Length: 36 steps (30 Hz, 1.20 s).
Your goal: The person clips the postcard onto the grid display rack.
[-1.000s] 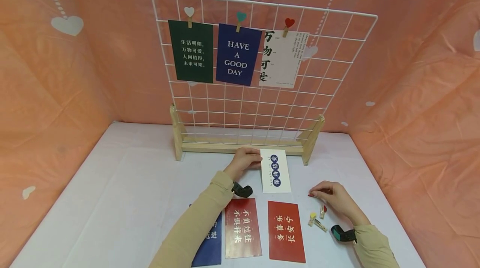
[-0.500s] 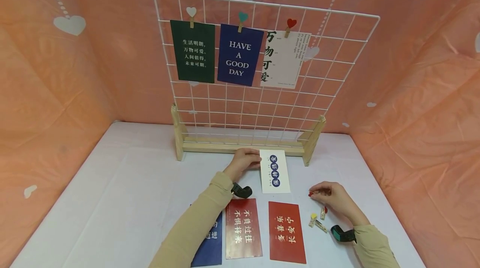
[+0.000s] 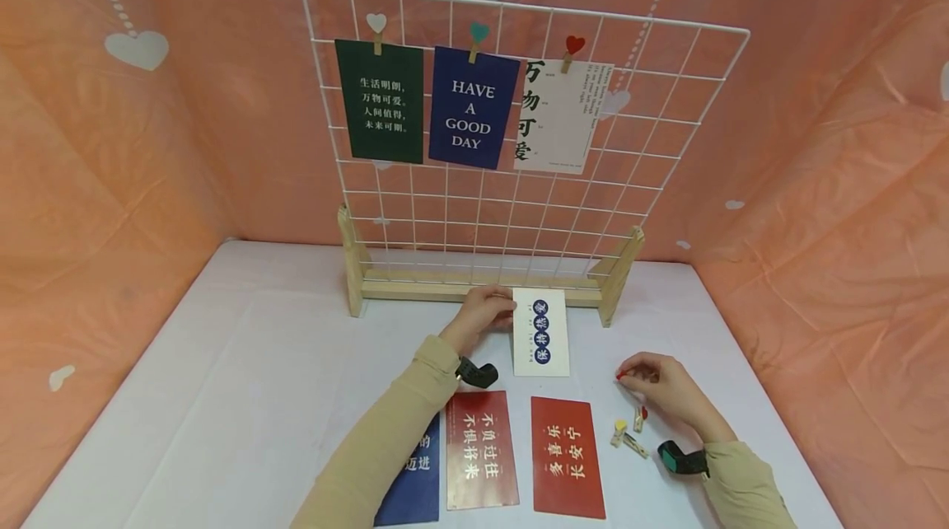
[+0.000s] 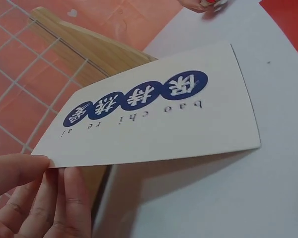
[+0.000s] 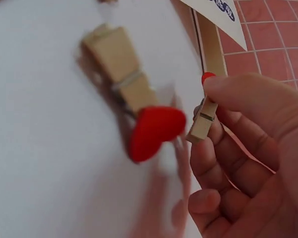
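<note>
A white card [image 3: 552, 335] with blue circles and characters is pinched at its edge between the thumb and fingers of my left hand [image 3: 480, 318]. In the left wrist view the card [image 4: 154, 114] tilts above the table, casting a shadow below it. My right hand [image 3: 660, 385] pinches a small wooden clothespin [image 5: 203, 119] with a red heart, between thumb and fingers. Below that hand lie several loose clothespins: one with a red heart [image 3: 639, 418], one with a yellow top [image 3: 619, 431], and another [image 3: 634, 445] beside it.
A white wire grid [image 3: 474, 212] on a wooden stand [image 3: 415, 291] stands at the back. Clipped to it hang a green card [image 3: 381, 146], a blue card [image 3: 469, 154] and a white card [image 3: 563, 125]. Two red cards [image 3: 480, 496] and a partly covered blue card [image 3: 418, 500] lie in front.
The white card and my left hand have risen slightly toward the grid. My right hand, still pinching the clothespin, has shifted a little up and to the right.
</note>
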Available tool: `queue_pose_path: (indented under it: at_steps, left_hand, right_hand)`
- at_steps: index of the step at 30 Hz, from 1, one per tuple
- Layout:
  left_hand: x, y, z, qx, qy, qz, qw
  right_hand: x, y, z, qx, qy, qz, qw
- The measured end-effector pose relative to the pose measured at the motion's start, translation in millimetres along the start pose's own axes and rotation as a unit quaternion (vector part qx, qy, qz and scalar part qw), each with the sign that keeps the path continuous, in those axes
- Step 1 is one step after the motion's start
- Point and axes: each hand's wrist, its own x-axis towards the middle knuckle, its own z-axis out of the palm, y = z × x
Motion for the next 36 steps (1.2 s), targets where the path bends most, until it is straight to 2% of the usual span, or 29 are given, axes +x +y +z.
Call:
queue_pose_path:
  at_steps: [7, 16, 25, 28, 36]
  left_hand:
    - [-1.0, 8.1, -1.3, 0.025, -0.003, 0.016, 0.9995]
    - [-4.1, 23.6, 1.5, 0.056, -0.008, 0.086, 0.9947]
    - [-10.6, 49.0, 13.8, 0.054, -0.013, 0.122, 0.9910]
    - [-12.4, 59.2, 17.9, 0.060, -0.019, 0.145, 0.9875]
    - [-15.8, 86.3, 29.9, 0.062, -0.036, 0.197, 0.9777]
  right_hand:
    - [1.2, -6.4, -8.9, 0.022, 0.009, -0.023, 0.999]
    - [8.7, -18.4, -12.8, 0.069, 0.023, -0.057, 0.996]
    - [18.1, -38.5, -20.1, 0.058, 0.048, -0.092, 0.993]
    - [22.4, -46.9, -25.2, 0.068, 0.054, -0.107, 0.991]
    - [30.1, -76.8, -44.1, 0.086, 0.064, -0.114, 0.988]
